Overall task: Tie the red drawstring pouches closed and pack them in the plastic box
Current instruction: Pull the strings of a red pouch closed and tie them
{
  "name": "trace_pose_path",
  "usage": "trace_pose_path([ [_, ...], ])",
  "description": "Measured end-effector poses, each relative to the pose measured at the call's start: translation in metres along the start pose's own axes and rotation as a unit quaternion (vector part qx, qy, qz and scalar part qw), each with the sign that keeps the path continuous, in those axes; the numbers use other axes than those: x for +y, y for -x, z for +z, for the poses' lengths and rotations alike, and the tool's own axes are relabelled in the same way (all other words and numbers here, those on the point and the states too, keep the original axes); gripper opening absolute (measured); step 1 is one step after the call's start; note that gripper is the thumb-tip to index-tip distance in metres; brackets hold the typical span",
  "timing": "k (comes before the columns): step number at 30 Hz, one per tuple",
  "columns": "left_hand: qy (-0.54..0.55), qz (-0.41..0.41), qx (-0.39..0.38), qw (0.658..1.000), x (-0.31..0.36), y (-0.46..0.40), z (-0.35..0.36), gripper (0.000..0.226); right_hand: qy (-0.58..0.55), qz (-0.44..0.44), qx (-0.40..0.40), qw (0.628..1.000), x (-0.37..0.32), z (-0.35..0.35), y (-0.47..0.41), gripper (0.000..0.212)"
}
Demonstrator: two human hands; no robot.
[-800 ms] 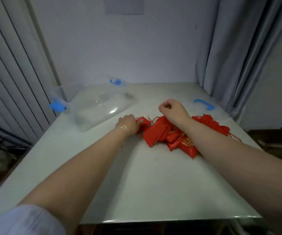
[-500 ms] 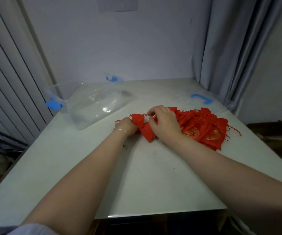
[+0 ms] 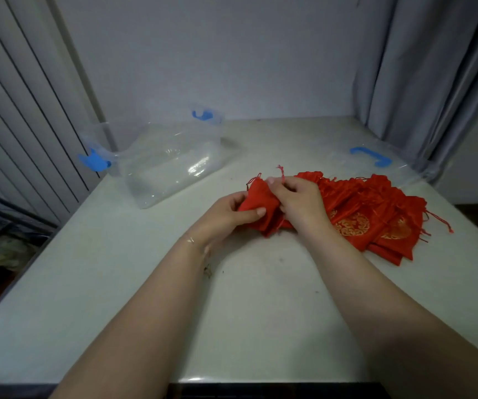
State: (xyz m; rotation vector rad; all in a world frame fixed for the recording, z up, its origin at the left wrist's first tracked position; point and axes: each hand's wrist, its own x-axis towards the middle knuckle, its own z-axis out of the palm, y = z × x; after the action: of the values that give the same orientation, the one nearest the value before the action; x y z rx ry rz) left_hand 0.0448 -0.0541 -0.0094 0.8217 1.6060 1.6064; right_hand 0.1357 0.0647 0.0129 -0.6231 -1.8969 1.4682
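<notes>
Pouch [image 3: 258, 203] held up off the table [image 3: 145, 283], between both hands, just left of the pile [image 3: 376, 214]. Left hand [image 3: 226, 214] cupped under the body, thumb curled over the red cloth near its lower edge, likely to steady the bag against the pull on the cord. Right hand [image 3: 298, 203] at the neck, fingers curled and pinching the cord [image 3: 281, 171], whose frayed end sticks up above the knuckles; a second cord end shows at the pouch's left top corner. Neck looks gathered, though whether a knot is made cannot be told.

Pile spread flat on the right, partly under the right wrist, gold round prints facing up on at least 2 bags, loose cords trailing off its right edge. Kept within easy reach, probably so the next bag comes to hand quickly.

Box [image 3: 171, 165], clear with blue clips, sits tilted at the far left, well apart from the hands, open side hard to read through the glare; no red seen inside. Lid [image 3: 370, 156], clear with a blue handle, lies flat beyond the pile, near the curtain [image 3: 433, 82], out of the way.

Judged as early tying stage, packing not yet begun.
</notes>
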Motion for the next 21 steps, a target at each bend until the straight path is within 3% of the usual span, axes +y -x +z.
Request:
trace_pose_path([
  [6, 0.010, 0.026, 0.052, 0.998, 0.003, -0.004, 0.006, 0.046, -0.068, 0.050, -0.024, 0.996, 0.004, 0.006, 0.011, 0.011],
  [10, 0.011, 0.063, 0.091, 0.994, 0.005, -0.004, 0.007, 0.024, -0.087, 0.054, -0.033, 0.994, 0.002, 0.009, 0.014, 0.016],
  [14, 0.072, 0.060, 0.137, 0.986, 0.009, -0.004, 0.003, 0.022, -0.111, 0.083, -0.034, 0.990, -0.002, 0.007, 0.013, 0.029],
  [21, 0.135, 0.098, 0.084, 0.982, 0.020, 0.004, -0.006, 0.027, -0.044, 0.093, -0.028, 0.994, -0.003, -0.004, 0.010, 0.037],
])
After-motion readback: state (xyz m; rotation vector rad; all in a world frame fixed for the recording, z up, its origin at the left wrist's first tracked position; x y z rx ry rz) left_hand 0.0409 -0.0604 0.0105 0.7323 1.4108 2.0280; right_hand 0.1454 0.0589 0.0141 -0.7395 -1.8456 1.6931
